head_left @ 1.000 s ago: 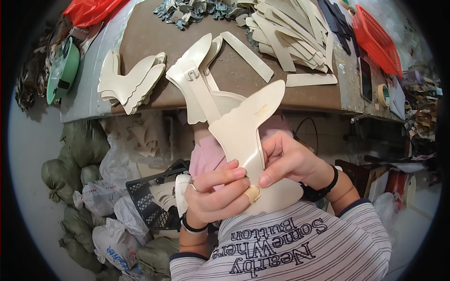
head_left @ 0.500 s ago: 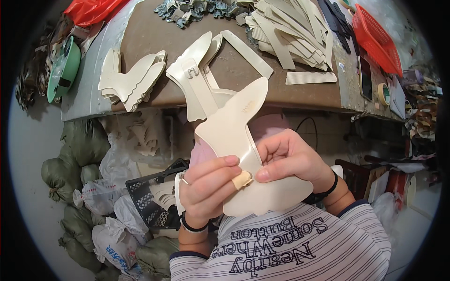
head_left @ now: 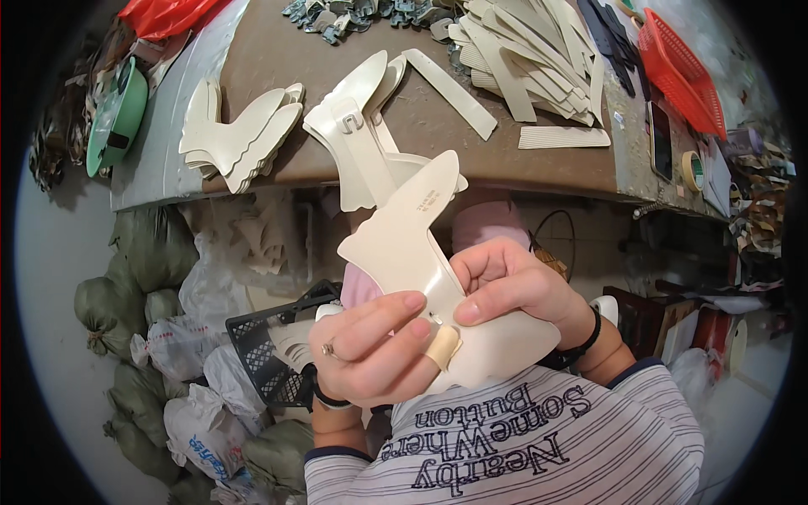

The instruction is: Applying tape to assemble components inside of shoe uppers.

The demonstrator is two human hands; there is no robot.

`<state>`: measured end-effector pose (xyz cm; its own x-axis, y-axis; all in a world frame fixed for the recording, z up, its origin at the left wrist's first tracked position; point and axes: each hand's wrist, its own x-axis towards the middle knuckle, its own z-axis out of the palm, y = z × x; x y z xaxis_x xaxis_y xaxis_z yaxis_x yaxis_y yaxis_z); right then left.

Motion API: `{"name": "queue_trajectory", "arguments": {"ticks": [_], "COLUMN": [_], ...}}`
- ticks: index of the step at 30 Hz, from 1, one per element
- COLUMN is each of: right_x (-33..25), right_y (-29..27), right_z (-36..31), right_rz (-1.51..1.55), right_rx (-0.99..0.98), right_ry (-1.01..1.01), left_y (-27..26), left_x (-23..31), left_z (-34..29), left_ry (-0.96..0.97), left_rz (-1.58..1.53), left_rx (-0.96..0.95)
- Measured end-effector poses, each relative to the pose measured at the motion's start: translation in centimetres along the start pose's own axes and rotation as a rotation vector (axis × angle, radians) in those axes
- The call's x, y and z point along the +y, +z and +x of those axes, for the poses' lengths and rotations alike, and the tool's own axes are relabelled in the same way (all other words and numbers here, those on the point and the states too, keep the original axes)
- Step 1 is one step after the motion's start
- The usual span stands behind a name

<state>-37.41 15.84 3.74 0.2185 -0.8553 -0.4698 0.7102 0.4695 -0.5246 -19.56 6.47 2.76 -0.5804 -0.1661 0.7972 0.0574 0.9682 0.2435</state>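
Observation:
In front of my chest I hold a cream leather-like shoe-upper piece (head_left: 402,244), with a pointed tongue, a wavy edge and a small printed mark. My right hand (head_left: 518,290) pinches it by its inner edge, thumb on top and fingers curled behind. My left hand (head_left: 374,345) is closed at its lower left, with fingertips beside a small slit or shiny spot (head_left: 436,319). Tan tape (head_left: 443,347) wraps one left finger. The left thumb is hidden. Beyond lie similar pieces with a cream strap and metal buckle (head_left: 347,120), at the table's near edge.
On the brown table (head_left: 353,76) are a stack of cream pieces (head_left: 240,135), a pile of cream strips (head_left: 534,59), metal buckles (head_left: 337,17), a phone (head_left: 661,141) and a red basket (head_left: 680,71). A black crate (head_left: 261,362) and several sacks (head_left: 139,295) stand below left.
The piece has tilted and shifted left, and its tip is lower. My left hand has moved slightly down and left, its fingers more curled. My right hand keeps its pinch.

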Motion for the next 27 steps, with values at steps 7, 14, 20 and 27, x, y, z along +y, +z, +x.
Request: {"name": "queue_trajectory", "arguments": {"ticks": [7,14,20,27], "right_x": [0.5,0.1,-1.2,-2.5], "right_y": [-0.1,0.1,-1.2,-2.0], "right_z": [0.5,1.2,0.5,0.1], "right_rz": [-0.028,0.126,-0.235,-0.46], "right_rx": [-0.074,-0.072,-0.194,0.144], "right_ry": [-0.012,0.035,-0.131,-0.342], "left_y": [-1.2,-0.3,1.3,6.7], "left_x": [0.7,-0.6,-4.5,-14.2], "left_z": [-0.3,-0.8,1.6,-0.2], "left_ry": [-0.034,-0.215,-1.109,-1.15], "left_rz": [0.07,-0.115,-0.675,-0.519], "left_rx": [-0.106,0.049,0.4,0.169]}}
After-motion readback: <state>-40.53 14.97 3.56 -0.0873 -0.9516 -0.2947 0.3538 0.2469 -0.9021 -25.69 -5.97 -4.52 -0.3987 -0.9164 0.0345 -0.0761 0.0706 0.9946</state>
